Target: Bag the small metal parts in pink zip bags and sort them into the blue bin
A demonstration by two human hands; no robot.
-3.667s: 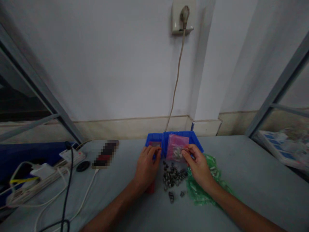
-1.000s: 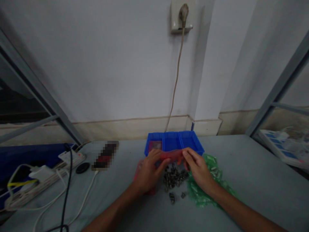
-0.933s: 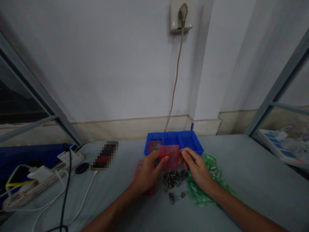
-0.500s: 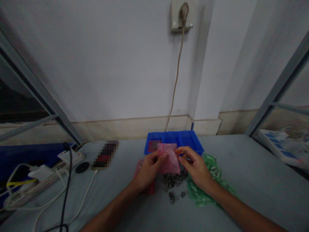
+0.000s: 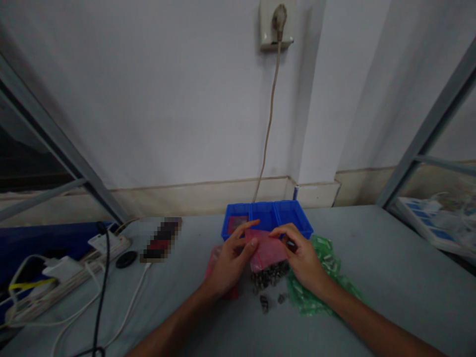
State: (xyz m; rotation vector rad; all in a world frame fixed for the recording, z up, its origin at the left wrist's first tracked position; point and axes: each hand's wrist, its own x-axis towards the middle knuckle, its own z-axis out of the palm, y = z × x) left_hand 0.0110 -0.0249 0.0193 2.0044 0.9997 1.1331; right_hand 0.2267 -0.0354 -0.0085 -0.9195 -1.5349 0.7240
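A pink zip-lock bag (image 5: 267, 250) is stretched between my two hands above the table. My left hand (image 5: 232, 255) pinches its left side with the thumb, the index finger raised off it. My right hand (image 5: 299, 250) grips its upper right corner between thumb and fingers. Just below the bag lies a pile of small metal parts (image 5: 269, 277), partly covered by it, with a few loose ones nearer me. More pink bags (image 5: 213, 260) lie under and beside my left hand. Green plastic packets (image 5: 316, 292) lie beneath my right forearm.
Behind my hands stands a blue three-compartment tray (image 5: 277, 216), a pink packet (image 5: 237, 223) in its left compartment. To the left are a blurred-out device (image 5: 162, 240), a black round cap (image 5: 126, 259), cables and a power strip (image 5: 70, 280). A white-and-blue box (image 5: 427, 223) sits far right.
The pink bag has turned, its zip edge swinging from the left side down to the bottom. My left index finger has lifted away from it. The parts on the table stay put.
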